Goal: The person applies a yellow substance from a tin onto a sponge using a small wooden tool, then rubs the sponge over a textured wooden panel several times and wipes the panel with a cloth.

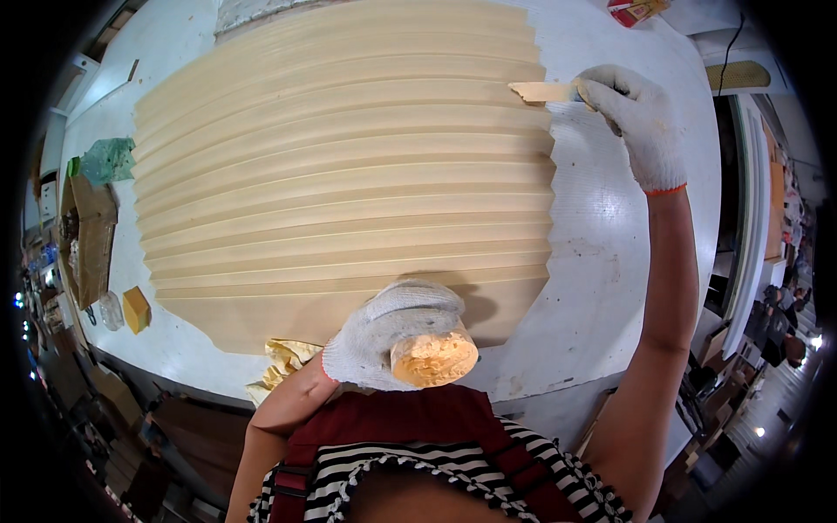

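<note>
Lying on white table (602, 248), broad cream pleated panel (349, 187). Six o'clock: left hand (392, 327), white-gloved, grasping round tan cup (402, 356), perhaps of lumpy orange paste (436, 359). Two o'clock: right hand (635, 113), likewise gloved, pinching flat cream strip (545, 91) over panel edge. Eight o'clock: yellow block (136, 310).

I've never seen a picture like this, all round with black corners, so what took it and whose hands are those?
A wide fisheye camera worn on someone's head took it, looking down, so straight edges bend. No machine here: the hands are the wearer's own, in white gloves. The left hand holds what looks like a tub of pale orange paste. The right hand holds a flat, pale scraper. A big pleated cream sheet covers much of the white table. Toward the left lie a green plastic bag, a cardboard box and a yellow block.
</note>
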{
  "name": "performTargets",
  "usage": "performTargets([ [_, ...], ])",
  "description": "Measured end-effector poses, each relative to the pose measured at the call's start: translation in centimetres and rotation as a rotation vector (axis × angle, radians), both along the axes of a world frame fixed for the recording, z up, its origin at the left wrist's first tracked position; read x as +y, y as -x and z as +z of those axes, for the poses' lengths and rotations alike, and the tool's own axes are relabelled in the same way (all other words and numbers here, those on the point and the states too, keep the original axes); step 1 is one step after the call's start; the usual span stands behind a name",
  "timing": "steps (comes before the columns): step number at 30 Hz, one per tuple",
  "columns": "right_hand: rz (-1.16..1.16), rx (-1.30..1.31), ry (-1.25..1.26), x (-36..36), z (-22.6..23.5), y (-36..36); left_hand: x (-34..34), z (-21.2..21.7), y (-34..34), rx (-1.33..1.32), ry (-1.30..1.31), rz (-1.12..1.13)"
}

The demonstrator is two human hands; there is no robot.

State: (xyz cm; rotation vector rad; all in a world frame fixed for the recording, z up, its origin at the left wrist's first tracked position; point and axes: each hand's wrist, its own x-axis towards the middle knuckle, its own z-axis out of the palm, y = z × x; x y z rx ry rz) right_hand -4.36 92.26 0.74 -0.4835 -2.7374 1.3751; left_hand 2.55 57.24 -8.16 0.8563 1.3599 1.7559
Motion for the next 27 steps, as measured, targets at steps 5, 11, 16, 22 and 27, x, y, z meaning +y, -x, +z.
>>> performTargets([
  [5,-0.002,-0.009,-0.014,0.0,-0.2,0.2,0.3,0.0,0.5,0.285,-0.043,0.019],
  [11,0.023,0.004,-0.032,0.0,-0.3,0.5,0.3,0.3,0.5,0.292,-0.043,0.024],
  [16,-0.005,0.0,-0.035,0.2,-0.3,0.3,0.4,1.3,0.8,0.26,-0.079,0.045],
  [22,-0.001,0.028,-0.002,0.3,0.0,0.4,-0.1,0.2,0.2,0.203,-0.016,0.016],
  [27,0.016,0.021,-0.076,0.0,-0.2,0.6,-0.2,-0.4,-0.3,-0.044,-0.031,-0.008],
])
